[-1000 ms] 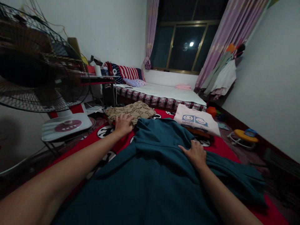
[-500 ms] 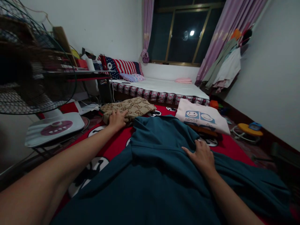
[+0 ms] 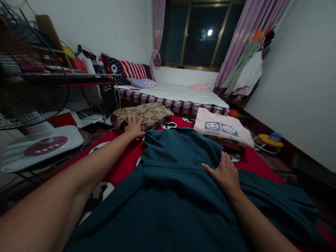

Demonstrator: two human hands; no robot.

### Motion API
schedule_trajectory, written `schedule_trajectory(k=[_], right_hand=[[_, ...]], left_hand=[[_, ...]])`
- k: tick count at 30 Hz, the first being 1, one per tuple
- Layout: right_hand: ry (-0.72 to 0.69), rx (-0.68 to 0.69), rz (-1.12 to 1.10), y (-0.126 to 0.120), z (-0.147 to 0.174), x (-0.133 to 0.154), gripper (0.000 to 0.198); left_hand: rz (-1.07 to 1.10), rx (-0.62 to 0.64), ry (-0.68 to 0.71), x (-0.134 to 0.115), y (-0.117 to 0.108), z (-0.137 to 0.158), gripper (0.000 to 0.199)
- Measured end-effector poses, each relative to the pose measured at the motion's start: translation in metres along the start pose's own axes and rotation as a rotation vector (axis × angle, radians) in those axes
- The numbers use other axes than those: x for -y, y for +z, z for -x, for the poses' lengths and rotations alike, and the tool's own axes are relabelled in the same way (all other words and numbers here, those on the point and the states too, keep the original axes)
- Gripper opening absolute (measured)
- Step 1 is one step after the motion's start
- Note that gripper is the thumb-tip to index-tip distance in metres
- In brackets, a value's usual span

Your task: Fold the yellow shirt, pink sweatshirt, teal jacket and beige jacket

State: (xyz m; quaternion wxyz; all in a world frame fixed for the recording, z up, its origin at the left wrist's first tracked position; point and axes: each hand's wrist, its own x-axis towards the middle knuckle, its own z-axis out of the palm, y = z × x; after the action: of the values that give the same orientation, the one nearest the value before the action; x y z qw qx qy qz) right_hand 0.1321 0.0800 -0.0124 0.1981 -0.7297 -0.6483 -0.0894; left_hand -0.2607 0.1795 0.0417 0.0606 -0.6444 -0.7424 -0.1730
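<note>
A dark teal hooded garment [image 3: 173, 196] lies spread over a red cloth [image 3: 123, 164] with black-and-white round prints. My right hand [image 3: 224, 173] rests on the garment near the hood's right edge, thumb apart from the fingers. To the hood's left, my left hand [image 3: 134, 126] lies with spread fingers against the near side of a folded tan patterned cloth [image 3: 149, 113]. Beyond the hood at the right sits a folded pale pink shirt [image 3: 223, 126] with blue smiley prints. One sleeve [image 3: 278, 203] stretches to the right, beyond my right arm.
A fan [image 3: 42, 140] stands at the left, before a cluttered desk [image 3: 86, 75]. At the back is a bed [image 3: 173, 92] under a window. A yellow stool [image 3: 270, 140] stands at the right, below clothes [image 3: 246, 75] hanging by the curtain.
The view has shifted slightly, so the room sits further left and up. My left hand has moved slightly right along the tan cloth. The right hand keeps its place on the garment.
</note>
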Motion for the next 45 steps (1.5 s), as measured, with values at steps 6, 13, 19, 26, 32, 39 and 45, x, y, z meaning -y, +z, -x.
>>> schedule_trajectory(k=[6,13,19,26,32,39,45], right_hand=[[-0.017,0.063,-0.084,-0.009,0.001,0.006,0.113],[-0.206,0.212,-0.152,-0.027,0.003,0.02,0.085],[-0.518,0.192,-0.008,-0.057,0.001,0.045,0.041],[-0.444,-0.227,0.042,-0.09,-0.073,0.067,0.039],[-0.465,-0.205,0.092,-0.078,-0.07,0.077,0.06],[-0.749,0.112,-0.116,-0.074,0.054,0.023,0.046],[-0.653,0.365,-0.432,-0.107,0.127,-0.05,0.037]], left_hand=[[0.355,-0.027,0.077,-0.033,-0.013,0.075,0.05],[0.433,0.167,-0.009,-0.068,-0.003,0.128,0.115],[0.477,0.035,0.38,-0.077,-0.032,0.13,0.062],[0.221,-0.357,0.53,-0.097,-0.097,0.044,0.051],[-0.043,-0.097,0.272,-0.106,-0.068,0.031,0.064],[0.152,0.289,0.52,-0.061,-0.041,0.155,0.061],[0.355,0.404,0.627,0.007,-0.079,0.237,0.039]])
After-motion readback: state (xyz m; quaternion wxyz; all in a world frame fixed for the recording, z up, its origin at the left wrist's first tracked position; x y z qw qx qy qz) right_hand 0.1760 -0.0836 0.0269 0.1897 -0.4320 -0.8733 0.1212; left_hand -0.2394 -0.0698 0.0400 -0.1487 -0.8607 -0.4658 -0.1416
